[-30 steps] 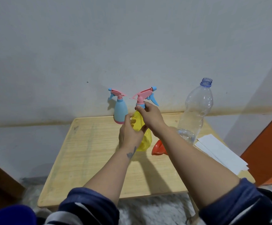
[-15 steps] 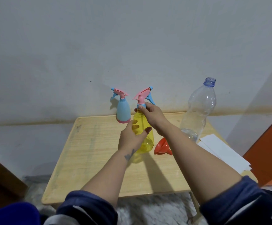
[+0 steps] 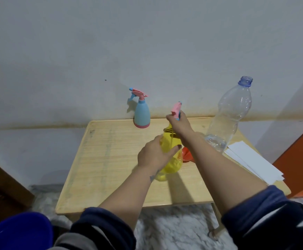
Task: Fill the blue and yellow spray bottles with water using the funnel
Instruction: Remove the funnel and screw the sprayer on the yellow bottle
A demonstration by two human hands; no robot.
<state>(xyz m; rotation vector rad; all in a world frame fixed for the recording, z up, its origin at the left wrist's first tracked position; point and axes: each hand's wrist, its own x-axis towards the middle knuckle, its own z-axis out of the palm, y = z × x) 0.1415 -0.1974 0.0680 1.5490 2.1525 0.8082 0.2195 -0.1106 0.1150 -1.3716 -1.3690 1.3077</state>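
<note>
**Spray head lifted off the yellow bottle**

The left hand (image 3: 153, 154) wraps its fingers round the yellow bottle (image 3: 172, 152), which stands mid-surface with its neck open. The right hand (image 3: 180, 123) pinches the pink spray head (image 3: 176, 110) just above that neck. The orange funnel (image 3: 187, 156) lies just beside the bottle, partly hidden behind the right forearm. The blue bottle (image 3: 142, 114) stands upright at the far edge against the wall, well apart from the hands. A clear bottle (image 3: 230, 116), uncapped, stands near the right edge, with white papers (image 3: 253, 161) overhanging that edge. The wooden surface (image 3: 111, 159) lies bare across its left half. A grey wall (image 3: 147, 42) rises behind it.
</note>
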